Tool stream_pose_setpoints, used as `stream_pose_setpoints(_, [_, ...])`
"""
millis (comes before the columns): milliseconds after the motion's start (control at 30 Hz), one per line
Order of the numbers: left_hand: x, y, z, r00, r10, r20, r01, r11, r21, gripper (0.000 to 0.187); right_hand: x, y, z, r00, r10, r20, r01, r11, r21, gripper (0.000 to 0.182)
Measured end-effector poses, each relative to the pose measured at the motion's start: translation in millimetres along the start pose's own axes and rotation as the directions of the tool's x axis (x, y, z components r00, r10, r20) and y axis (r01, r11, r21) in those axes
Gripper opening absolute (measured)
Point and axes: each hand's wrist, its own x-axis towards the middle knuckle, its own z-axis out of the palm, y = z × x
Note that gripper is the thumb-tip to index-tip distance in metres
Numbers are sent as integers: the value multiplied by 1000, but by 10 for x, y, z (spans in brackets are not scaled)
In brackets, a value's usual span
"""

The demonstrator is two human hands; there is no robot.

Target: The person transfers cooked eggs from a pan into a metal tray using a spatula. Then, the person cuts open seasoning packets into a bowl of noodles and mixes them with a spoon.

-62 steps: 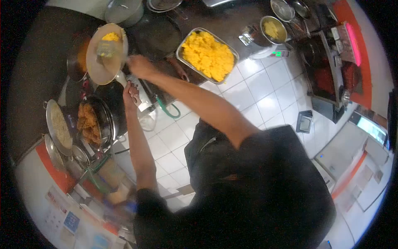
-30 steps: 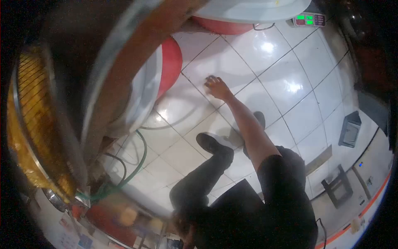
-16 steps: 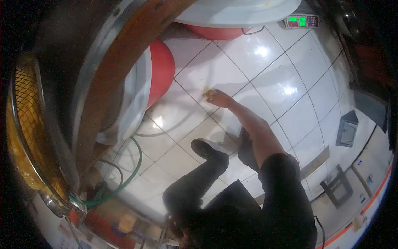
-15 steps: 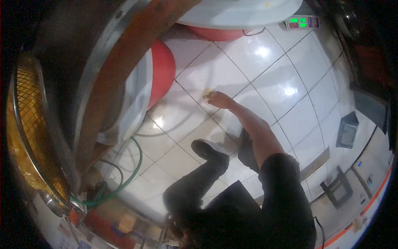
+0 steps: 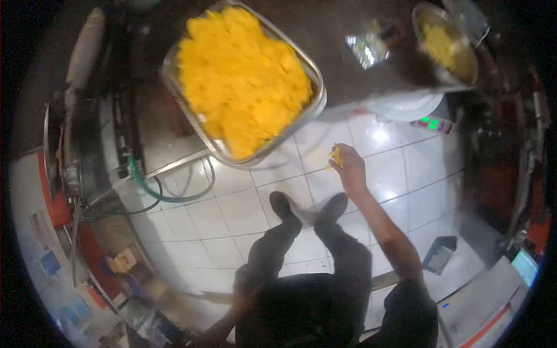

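My right hand is raised above the tiled floor, its fingers closed around some small yellow food scraps. Their exact kind is too blurred to make out. Ahead of it, to the left, a metal tray sits at the edge of a dark counter, heaped with soft bright-yellow food. Low at my left side, close to my thigh, is my left hand; it is dark and blurred, and its fingers cannot be told apart.
On the dark counter lie a shiny packet and a metal bowl with paler yellow food. Below, a scale with green digits stands by a white tub. A green hose loops at left. A grey dustpan-like object is at right.
I have straightened up from bending low to the floor. My right hand has come up from the floor with the yellow scraps, and the counter top and heaped tray are now in view.
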Motion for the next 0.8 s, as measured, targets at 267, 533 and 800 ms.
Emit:
stream_pose_setpoints(267, [-474, 972, -350, 947, -266, 178, 248, 962, 116, 53, -1556, -1463, 3030, 214, -783, 584, 940, 2, -342, 21])
stream_pose_setpoints(533, [-705, 290, -251, 1000, -8, -18, 9, 999, 42, 48, -1941, -1048, 2471, 518, -735, 439, 670, 30, -741, 20])
stream_pose_setpoints(800, [213, 776, -629, 979, -122, -166, 86, 974, -212, 44, -3104, -161, -1606, 964, 213, -156, -84, -313, -946, 54])
